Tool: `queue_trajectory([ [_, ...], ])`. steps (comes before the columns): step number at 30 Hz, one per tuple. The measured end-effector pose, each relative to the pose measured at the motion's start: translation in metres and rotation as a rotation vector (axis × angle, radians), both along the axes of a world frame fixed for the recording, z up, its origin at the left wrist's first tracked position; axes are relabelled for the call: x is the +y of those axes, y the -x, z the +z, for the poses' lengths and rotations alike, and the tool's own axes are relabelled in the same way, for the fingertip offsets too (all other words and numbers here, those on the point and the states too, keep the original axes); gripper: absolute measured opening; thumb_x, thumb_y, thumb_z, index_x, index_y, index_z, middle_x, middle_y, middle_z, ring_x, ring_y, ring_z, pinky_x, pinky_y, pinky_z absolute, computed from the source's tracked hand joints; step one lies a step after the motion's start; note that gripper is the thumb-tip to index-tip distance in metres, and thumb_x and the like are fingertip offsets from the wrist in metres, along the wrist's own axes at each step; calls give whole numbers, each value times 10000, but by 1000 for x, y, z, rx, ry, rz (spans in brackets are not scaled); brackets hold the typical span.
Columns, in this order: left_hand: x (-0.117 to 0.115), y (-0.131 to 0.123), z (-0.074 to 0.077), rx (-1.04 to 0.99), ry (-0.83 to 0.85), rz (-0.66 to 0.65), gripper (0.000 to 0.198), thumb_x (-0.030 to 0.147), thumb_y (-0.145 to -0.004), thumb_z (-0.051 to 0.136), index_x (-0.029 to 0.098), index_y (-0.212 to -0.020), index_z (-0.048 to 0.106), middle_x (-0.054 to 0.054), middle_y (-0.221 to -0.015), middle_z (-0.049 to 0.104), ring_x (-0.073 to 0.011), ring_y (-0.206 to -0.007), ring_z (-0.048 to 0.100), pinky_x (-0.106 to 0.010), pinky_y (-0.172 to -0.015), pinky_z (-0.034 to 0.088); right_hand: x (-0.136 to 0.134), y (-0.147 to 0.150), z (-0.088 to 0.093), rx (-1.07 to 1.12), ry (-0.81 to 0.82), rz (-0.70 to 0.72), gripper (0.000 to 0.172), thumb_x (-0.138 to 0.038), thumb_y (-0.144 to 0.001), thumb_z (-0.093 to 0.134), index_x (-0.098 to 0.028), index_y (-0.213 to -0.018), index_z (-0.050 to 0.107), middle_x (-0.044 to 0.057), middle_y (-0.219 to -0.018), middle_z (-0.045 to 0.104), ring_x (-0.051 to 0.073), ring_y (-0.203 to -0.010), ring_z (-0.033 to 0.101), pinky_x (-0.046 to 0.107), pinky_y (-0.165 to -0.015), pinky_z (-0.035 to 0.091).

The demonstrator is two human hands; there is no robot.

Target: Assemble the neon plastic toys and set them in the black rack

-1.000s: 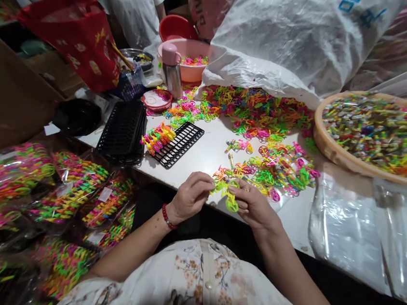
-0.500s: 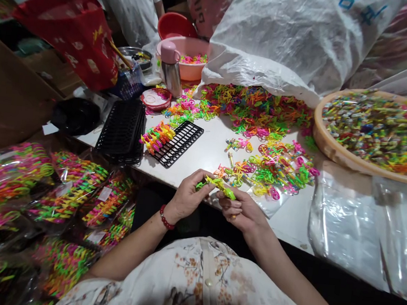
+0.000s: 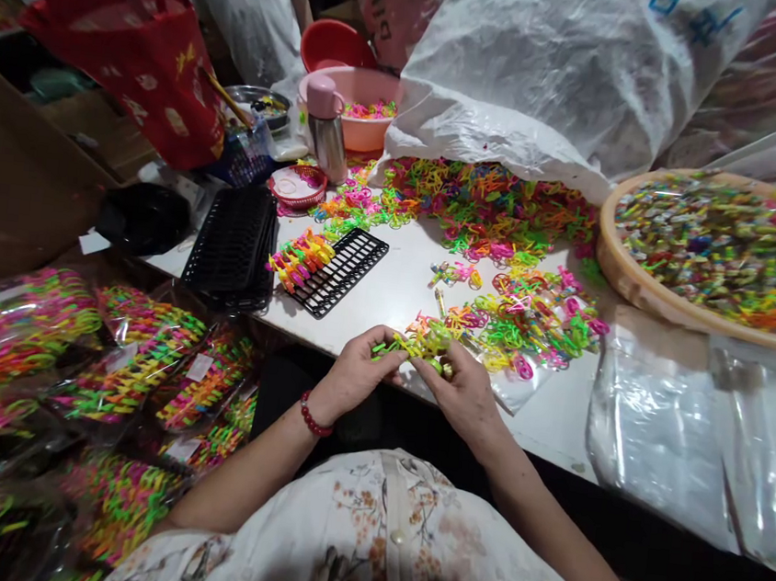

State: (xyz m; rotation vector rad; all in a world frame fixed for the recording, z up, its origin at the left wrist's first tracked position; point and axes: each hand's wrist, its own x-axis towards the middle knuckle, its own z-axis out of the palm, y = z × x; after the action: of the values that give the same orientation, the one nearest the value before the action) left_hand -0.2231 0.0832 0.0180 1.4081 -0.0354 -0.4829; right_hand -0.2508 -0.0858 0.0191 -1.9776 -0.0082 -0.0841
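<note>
Both my hands meet at the near edge of the white table (image 3: pixel 394 291). My left hand (image 3: pixel 355 375), with a red bead bracelet at the wrist, pinches one end of a small yellow-green plastic toy piece (image 3: pixel 416 349). My right hand (image 3: pixel 464 393) pinches the other end of it. Just beyond my fingers lies a loose heap of neon plastic pieces (image 3: pixel 524 319). A black slotted rack (image 3: pixel 341 272) with a row of finished coloured pieces (image 3: pixel 299 261) standing in it lies to the left.
A stack of black racks (image 3: pixel 233 246) sits at the left table edge. Filled clear bags (image 3: pixel 129 374) pile up lower left. A round tray of small parts (image 3: pixel 717 251) is at right, a big plastic sack (image 3: pixel 563 78) behind, with a flask (image 3: pixel 327 132), basins and another person beyond.
My hands turned the yellow-green piece over and drew closer together; its looped end hung down a second ago and it now lies level between my fingertips.
</note>
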Motion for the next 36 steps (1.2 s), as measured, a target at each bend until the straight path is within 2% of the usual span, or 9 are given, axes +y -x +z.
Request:
queue_trajectory([
  [5,0,1,-2,-15,-34,2,237,332,-774,695,144,-865,582,24,-794,577,-75,-665,584,-225,-649,545,3,1,-2,-56,66,21,132,-331,-888,563,-224,-810,561,3,-761,589,154,-675,529,271,-607,390],
  [8,-1,2,-3,-91,-77,-5,218,312,-778,692,146,-866,582,23,-799,591,-75,-673,592,-215,-657,532,4,2,-7,-51,79,-34,130,-330,-891,550,-228,-811,545,-1,-730,581,155,-643,532,274,-588,393],
  [11,-5,3,-5,-69,-68,20,226,314,-774,693,157,-864,558,35,-745,595,-79,-643,604,-208,-629,520,6,3,-15,-124,141,-77,65,-284,-889,533,-229,-856,544,15,-768,599,171,-675,570,290,-618,427],
  [15,-10,5,-8,86,54,92,305,360,-733,721,166,-842,513,38,-758,598,-75,-581,597,-214,-564,518,6,4,-28,-363,237,1,70,-183,-886,498,-221,-930,538,83,-945,630,211,-897,623,330,-762,493],
  [18,-10,5,-11,178,131,87,352,373,-701,748,167,-859,512,40,-749,588,-66,-544,577,-203,-530,502,5,7,-33,-505,366,75,123,-126,-882,486,-217,-955,527,100,-968,628,215,-931,629,328,-760,518],
  [24,2,3,-9,85,124,-10,402,236,-679,768,197,-1029,577,26,-836,564,-89,-669,574,-228,-615,534,1,15,-32,-643,549,136,201,-64,-868,478,-200,-1004,537,130,-1075,632,217,-937,635,315,-738,540],
  [30,18,-4,-1,77,239,-241,394,222,-743,745,186,-1111,609,-37,-1032,606,-134,-888,595,-253,-813,482,-3,16,-22,-572,447,167,229,-52,-861,487,-208,-1011,563,110,-1094,620,199,-969,632,299,-777,544],
  [34,21,-5,-2,167,296,-240,330,290,-824,668,148,-1120,634,-84,-1044,650,-160,-910,607,-276,-827,459,-5,15,-17,-512,348,154,299,-35,-835,493,-220,-1050,587,101,-1116,598,198,-1026,614,319,-848,526],
  [36,19,-4,-4,113,268,-198,303,321,-855,638,137,-1096,648,-83,-1010,663,-150,-887,605,-272,-824,452,-4,15,-14,-471,248,152,332,-31,-812,490,-229,-1054,599,91,-1123,588,199,-1057,600,339,-892,509],
])
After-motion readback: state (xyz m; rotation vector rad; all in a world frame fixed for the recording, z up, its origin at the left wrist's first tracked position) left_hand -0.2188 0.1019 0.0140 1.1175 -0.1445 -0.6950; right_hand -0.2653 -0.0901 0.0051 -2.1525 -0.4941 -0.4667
